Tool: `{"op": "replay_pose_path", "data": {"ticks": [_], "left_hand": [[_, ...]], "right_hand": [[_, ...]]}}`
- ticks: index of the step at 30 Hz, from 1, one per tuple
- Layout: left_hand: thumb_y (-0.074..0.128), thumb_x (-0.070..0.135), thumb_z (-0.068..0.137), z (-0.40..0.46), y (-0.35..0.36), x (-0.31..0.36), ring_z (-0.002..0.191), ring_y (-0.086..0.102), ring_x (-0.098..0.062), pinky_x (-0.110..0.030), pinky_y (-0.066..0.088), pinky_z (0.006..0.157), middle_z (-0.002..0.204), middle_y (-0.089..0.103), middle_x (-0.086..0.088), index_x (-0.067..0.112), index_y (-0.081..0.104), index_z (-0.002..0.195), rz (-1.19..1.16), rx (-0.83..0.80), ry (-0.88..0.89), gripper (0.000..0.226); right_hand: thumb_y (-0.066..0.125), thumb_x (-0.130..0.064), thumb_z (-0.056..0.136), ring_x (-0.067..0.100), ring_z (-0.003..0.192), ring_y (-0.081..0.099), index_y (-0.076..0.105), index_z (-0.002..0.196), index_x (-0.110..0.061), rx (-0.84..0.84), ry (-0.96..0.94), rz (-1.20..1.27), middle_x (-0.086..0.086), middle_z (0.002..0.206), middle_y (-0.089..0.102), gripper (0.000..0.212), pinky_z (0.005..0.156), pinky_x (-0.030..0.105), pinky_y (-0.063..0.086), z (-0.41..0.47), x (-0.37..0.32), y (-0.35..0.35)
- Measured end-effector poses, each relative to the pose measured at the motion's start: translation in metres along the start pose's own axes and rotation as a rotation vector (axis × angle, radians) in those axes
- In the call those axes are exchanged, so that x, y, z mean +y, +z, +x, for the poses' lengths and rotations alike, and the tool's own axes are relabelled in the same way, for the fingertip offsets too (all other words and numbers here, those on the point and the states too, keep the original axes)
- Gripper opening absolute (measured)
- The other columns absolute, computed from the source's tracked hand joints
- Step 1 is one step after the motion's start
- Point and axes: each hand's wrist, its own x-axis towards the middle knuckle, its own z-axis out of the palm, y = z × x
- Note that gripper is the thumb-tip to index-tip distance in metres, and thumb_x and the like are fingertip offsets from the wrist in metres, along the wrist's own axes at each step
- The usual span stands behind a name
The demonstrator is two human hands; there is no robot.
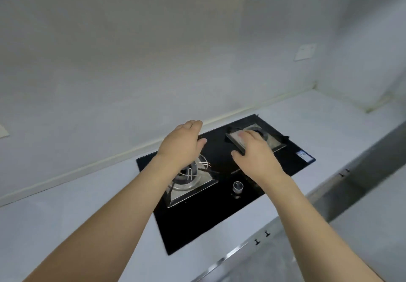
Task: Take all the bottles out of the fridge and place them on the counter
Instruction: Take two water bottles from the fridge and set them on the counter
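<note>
- No bottle and no fridge appear in the head view, so the task's things lie outside it; where they stand cannot be told from here.
- As a judgement only: bottles from a fridge would likely be rigid, cold and perhaps damp, so somewhat slippery. A wrap of fingers round the body, below the neck, with one bottle per hand, would suit them. Weight and material cannot be judged without seeing them.
- The left hand (180, 144) hovers palm down over the gas hob (193, 220), above its left burner (189, 179). Its fingers are loosely extended and hold nothing.
- The right hand (256, 154) hovers palm down over the hob too, at the near-left corner of the right burner (273, 138). Its fingers are relaxed and spread, and it holds nothing; whether the fingertips touch the burner's steel surround cannot be told.
- A round control knob (238, 186) sits on the hob's front edge, between the two forearms.
- The white counter (66, 222) runs to the left and right of the hob and turns a corner at the far right; its bare stretches look like the likely setting-down place.
- A wall socket (304, 52) sits on the wall above and to the right of the hob.
- Small dark cabinet handles (261, 237) show below the counter edge, in front of the hob.
</note>
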Motion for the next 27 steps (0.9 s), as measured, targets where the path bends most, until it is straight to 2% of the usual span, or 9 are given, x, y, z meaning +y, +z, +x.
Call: {"op": "replay_pose_path", "data": {"ticks": [6, 13, 17, 22, 27], "left_hand": [[0.048, 0.036, 0.098, 0.049, 0.034, 0.112, 0.13, 0.045, -0.024, -0.036, 0.04, 0.104, 0.148, 0.043, -0.005, 0.015, 0.037, 0.144, -0.026, -0.004, 0.184, 0.052], [0.048, 0.037, 0.098, 0.086, 0.08, 0.258, 0.125, 0.047, -0.026, -0.04, 0.044, 0.099, 0.143, 0.046, -0.004, 0.015, 0.04, 0.141, -0.082, -0.067, 0.373, 0.05], [0.047, 0.036, 0.099, 0.097, 0.095, 0.325, 0.131, 0.043, -0.026, -0.037, 0.037, 0.105, 0.148, 0.042, -0.006, 0.012, 0.037, 0.144, -0.081, -0.083, 0.5, 0.052], [0.045, 0.036, 0.1, 0.108, 0.114, 0.394, 0.132, 0.042, -0.025, -0.036, 0.036, 0.105, 0.149, 0.04, -0.004, 0.013, 0.036, 0.145, -0.099, -0.131, 0.645, 0.052], [0.046, 0.036, 0.099, 0.119, 0.132, 0.451, 0.126, 0.046, -0.026, -0.037, 0.04, 0.101, 0.143, 0.046, -0.006, 0.012, 0.041, 0.14, -0.12, -0.164, 0.759, 0.048]], "right_hand": [[0.06, -0.017, 0.088, 0.02, 0.128, 0.044, 0.047, 0.139, -0.009, 0.118, 0.159, -0.027, 0.004, 0.141, 0.045, 0.053, 0.102, 0.025, 0.035, -0.028, 0.103, -0.064], [0.057, -0.02, 0.091, 0.021, 0.135, 0.036, 0.04, 0.143, -0.007, 0.219, 0.365, -0.088, 0.004, 0.148, 0.038, 0.056, 0.109, 0.028, 0.029, -0.082, 0.216, -0.14], [0.058, -0.02, 0.089, 0.023, 0.135, 0.037, 0.042, 0.142, -0.007, 0.272, 0.47, -0.087, 0.006, 0.146, 0.039, 0.057, 0.11, 0.03, 0.03, -0.111, 0.258, -0.173], [0.058, -0.019, 0.09, 0.024, 0.134, 0.036, 0.042, 0.141, -0.006, 0.331, 0.576, -0.101, 0.008, 0.145, 0.04, 0.055, 0.107, 0.024, 0.025, -0.144, 0.299, -0.201], [0.057, -0.02, 0.091, 0.024, 0.136, 0.033, 0.038, 0.144, -0.006, 0.375, 0.698, -0.088, 0.008, 0.148, 0.037, 0.057, 0.11, 0.025, 0.022, -0.169, 0.333, -0.22]]}}
